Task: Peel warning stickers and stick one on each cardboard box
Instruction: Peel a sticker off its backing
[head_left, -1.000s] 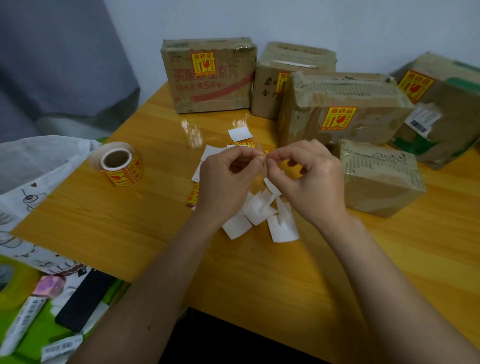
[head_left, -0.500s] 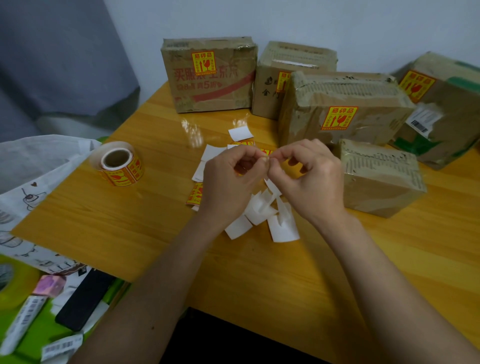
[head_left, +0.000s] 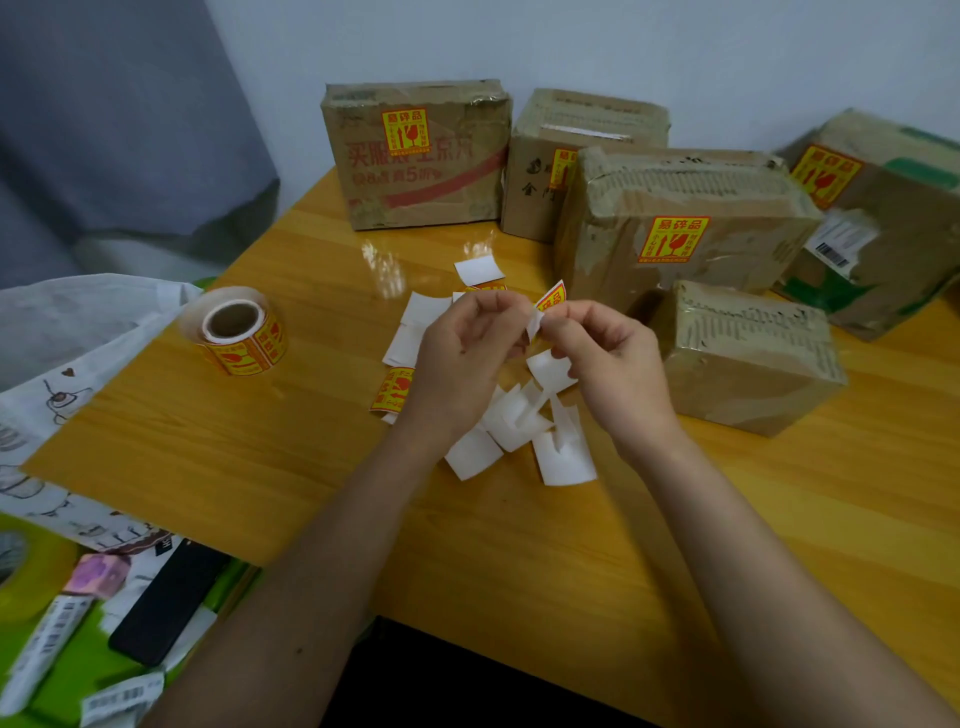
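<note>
Both hands meet above the table's middle. My left hand (head_left: 462, 364) and my right hand (head_left: 608, 364) pinch one yellow-red warning sticker (head_left: 551, 297) between their fingertips. Its corner stands up, and its white backing (head_left: 534, 325) bends down between the fingers. I cannot tell which hand holds which layer. A small cardboard box (head_left: 748, 358) beside my right hand shows no sticker. Behind it stand the left box (head_left: 415, 176), the narrow box (head_left: 535, 197), the middle box (head_left: 613, 244) and the right box (head_left: 893, 234), each with a sticker on it.
A sticker roll (head_left: 239, 332) lies at the left of the wooden table (head_left: 260, 441). Several white backing scraps (head_left: 519, 421) and a loose sticker (head_left: 392, 389) lie under my hands. Off the left edge are a white bag (head_left: 78, 322), a black phone (head_left: 166, 603) and a tape roll (head_left: 15, 561).
My fingertips have drawn slightly apart. The sticker's yellow corner now stands clear of the white backing, where before it was hidden between the fingers.
</note>
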